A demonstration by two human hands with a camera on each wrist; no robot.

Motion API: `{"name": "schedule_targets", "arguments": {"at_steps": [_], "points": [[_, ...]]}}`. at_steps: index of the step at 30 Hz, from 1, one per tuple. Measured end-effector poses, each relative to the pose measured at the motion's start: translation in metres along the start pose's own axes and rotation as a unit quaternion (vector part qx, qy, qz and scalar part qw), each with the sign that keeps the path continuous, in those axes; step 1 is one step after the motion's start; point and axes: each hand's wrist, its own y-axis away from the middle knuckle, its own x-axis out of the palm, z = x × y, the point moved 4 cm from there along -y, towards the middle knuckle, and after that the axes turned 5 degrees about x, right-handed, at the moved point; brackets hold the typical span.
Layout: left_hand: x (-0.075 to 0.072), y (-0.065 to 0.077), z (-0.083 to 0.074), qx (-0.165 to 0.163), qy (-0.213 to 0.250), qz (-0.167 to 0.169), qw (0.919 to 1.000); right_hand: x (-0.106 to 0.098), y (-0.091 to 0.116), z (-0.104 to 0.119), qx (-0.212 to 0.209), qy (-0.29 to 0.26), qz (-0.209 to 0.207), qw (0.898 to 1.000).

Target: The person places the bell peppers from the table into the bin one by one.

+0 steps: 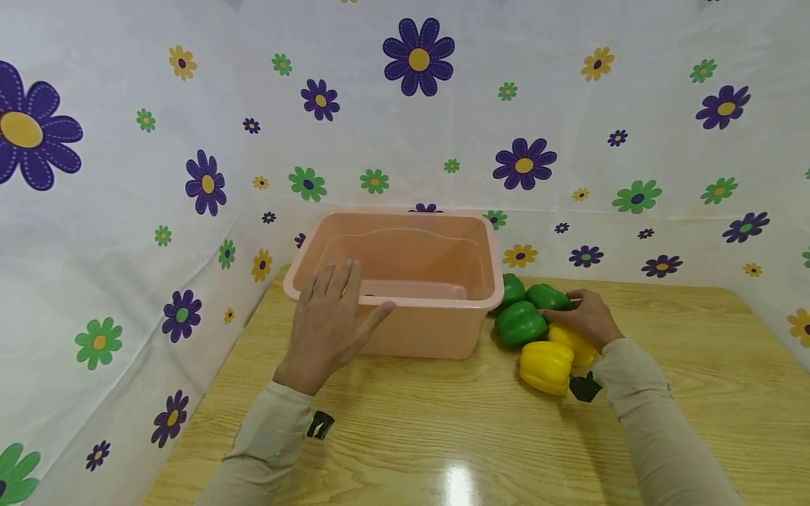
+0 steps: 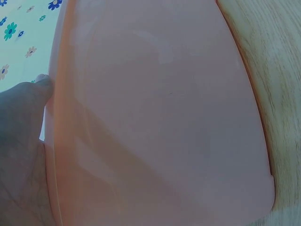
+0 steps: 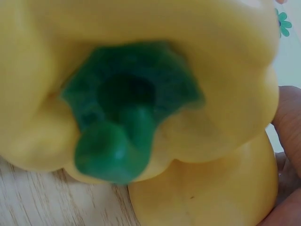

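In the head view my left hand (image 1: 329, 323) lies on the front rim of a peach plastic bin (image 1: 418, 327), its fingers straight over the edge. The left wrist view shows the bin's outer wall (image 2: 164, 113) beside that hand. To the bin's right, my right hand (image 1: 588, 316) curls thumb and fingers round the right end of a green bell pepper (image 1: 545, 296). Two more green bell peppers (image 1: 521, 325) lie against it. A yellow bell pepper (image 1: 572, 342) sits partly under the right hand; a nearer yellow bell pepper (image 1: 545, 367) fills much of the right wrist view, green stem (image 3: 113, 141) forward.
Everything stands on a wooden table (image 1: 405, 429). Behind and to the left hangs a white cloth (image 1: 468, 119) with printed flowers. A sliver of something dark green shows inside the bin near its front rim; most of the bin's floor is hidden.
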Motion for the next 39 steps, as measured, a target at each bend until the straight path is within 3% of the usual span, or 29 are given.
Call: {"name": "schedule_targets", "arguments": {"at_steps": [24, 39], "points": [[0.0003, -0.0009, 0.0006, 0.004, -0.001, -0.006, 1.0, -0.0008, -0.0039, -0.0042, 0.011, 0.012, 0.015, 1.0], [-0.0006, -0.0004, -0.0003, 0.003, 0.001, -0.006, 1.0, 0.0001, -0.0015, -0.0029, 0.01, -0.011, 0.015, 1.0]]}}
